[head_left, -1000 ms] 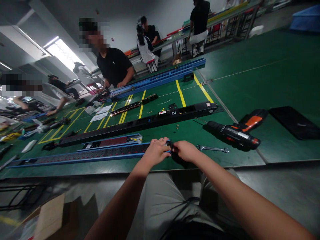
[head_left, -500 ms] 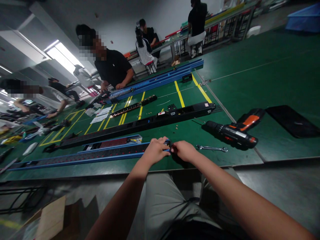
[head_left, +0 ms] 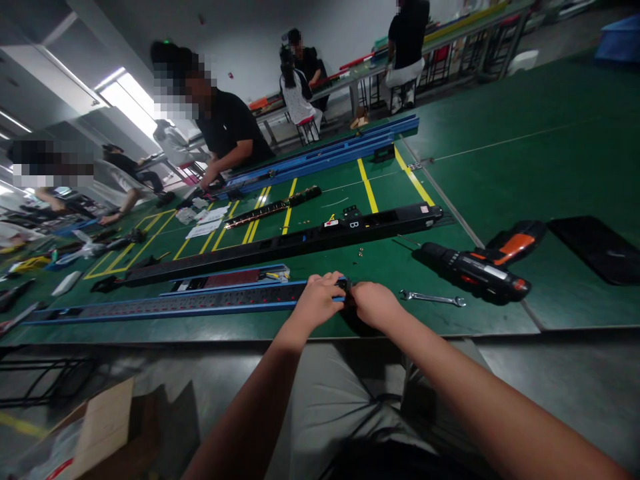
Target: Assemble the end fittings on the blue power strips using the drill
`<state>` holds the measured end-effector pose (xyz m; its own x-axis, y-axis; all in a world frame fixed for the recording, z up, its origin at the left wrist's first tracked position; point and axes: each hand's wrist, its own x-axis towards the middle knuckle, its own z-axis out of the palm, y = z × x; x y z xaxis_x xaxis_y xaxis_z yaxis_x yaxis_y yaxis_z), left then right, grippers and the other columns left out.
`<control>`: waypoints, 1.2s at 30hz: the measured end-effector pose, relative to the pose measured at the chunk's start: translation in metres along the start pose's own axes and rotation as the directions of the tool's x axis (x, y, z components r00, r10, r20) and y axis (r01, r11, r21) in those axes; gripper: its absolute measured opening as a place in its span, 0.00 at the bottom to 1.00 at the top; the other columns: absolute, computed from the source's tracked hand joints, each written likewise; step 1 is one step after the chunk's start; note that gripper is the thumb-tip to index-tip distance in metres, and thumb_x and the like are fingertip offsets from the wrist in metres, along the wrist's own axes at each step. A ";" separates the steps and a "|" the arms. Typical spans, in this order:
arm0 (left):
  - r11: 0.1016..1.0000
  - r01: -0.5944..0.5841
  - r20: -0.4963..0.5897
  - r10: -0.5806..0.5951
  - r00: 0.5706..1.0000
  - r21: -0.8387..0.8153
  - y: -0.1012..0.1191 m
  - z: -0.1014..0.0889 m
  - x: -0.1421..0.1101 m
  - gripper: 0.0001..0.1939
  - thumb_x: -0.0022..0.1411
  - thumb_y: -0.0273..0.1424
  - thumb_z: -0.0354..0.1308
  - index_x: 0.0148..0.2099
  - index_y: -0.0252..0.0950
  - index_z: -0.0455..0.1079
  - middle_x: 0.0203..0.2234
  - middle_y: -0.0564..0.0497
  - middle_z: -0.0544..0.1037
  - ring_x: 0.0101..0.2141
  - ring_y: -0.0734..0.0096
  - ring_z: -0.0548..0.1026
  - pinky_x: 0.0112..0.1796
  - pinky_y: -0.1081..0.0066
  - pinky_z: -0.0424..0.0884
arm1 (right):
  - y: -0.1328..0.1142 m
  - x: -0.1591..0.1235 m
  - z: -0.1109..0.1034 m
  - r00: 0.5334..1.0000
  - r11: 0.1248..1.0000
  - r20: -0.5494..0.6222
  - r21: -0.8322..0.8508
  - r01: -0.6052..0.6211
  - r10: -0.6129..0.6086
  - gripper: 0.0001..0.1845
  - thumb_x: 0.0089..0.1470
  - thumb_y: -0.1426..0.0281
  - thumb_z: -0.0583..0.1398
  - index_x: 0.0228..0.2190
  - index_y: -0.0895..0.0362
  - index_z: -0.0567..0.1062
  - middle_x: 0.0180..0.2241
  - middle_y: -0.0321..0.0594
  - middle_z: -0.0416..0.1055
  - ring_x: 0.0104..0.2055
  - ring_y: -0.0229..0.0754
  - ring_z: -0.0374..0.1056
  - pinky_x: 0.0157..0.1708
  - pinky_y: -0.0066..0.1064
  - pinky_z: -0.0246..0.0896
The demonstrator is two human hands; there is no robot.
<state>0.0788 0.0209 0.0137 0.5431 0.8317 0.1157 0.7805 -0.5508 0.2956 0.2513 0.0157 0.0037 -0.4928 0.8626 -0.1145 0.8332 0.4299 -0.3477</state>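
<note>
A long power strip (head_left: 200,306) with blue edges and a dark face of sockets lies along the front of the table. My left hand (head_left: 320,300) is closed over its right end, fingers across the top and thumb along the near side. Right at that end, my right hand (head_left: 375,305) is closed in a pinch against the black end piece (head_left: 345,287). Whatever sits between the right fingertips is hidden. A double-ended wrench (head_left: 433,298) rests on the table just right of my right hand.
Behind the strip lie a long black housing (head_left: 280,247) and a shorter blue piece with wires (head_left: 235,278). A cordless drill (head_left: 475,270) and a dark flat slab (head_left: 597,247) are to the right. Across the table a co-worker (head_left: 233,127) handles blue rails (head_left: 325,157).
The view has shifted slightly, so the table's contents appear a little farther right. Both hands stay at the strip's end; my right fingers look more curled. The co-worker's arms have moved.
</note>
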 end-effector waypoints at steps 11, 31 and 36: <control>0.996 -0.005 -0.075 -0.002 0.997 -0.085 0.009 0.004 -0.018 0.07 0.49 0.32 0.68 0.29 0.38 0.73 0.47 0.49 0.73 0.49 0.62 0.68 0.46 0.60 0.58 | 0.015 -0.008 0.013 0.978 0.949 -0.097 0.241 0.204 -0.186 0.08 0.54 0.73 0.56 0.25 0.59 0.74 0.26 0.40 0.72 0.28 0.36 0.66 0.29 0.24 0.52; 0.996 0.002 -0.063 -0.008 0.998 -0.093 0.023 0.016 -0.046 0.07 0.56 0.31 0.62 0.34 0.37 0.66 0.55 0.46 0.67 0.57 0.60 0.61 0.55 0.55 0.53 | 0.021 -0.031 0.027 0.967 0.872 -0.050 0.423 0.248 -0.251 0.11 0.58 0.70 0.55 0.25 0.58 0.71 0.25 0.36 0.68 0.28 0.34 0.63 0.29 0.25 0.53; 0.979 0.070 -0.030 -0.077 0.997 -0.191 0.023 0.009 -0.043 0.16 0.53 0.34 0.64 0.43 0.38 0.65 0.57 0.43 0.65 0.56 0.58 0.62 0.56 0.55 0.54 | 0.022 -0.031 0.029 0.971 0.889 -0.029 0.396 0.229 -0.237 0.09 0.58 0.70 0.55 0.28 0.58 0.73 0.27 0.38 0.69 0.29 0.36 0.64 0.29 0.26 0.54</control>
<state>0.0765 -0.0284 0.0070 0.4717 0.8734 0.1208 0.7432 -0.4675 0.4786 0.2772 -0.0096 -0.0272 -0.6690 0.7432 -0.0019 0.5289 0.4743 -0.7038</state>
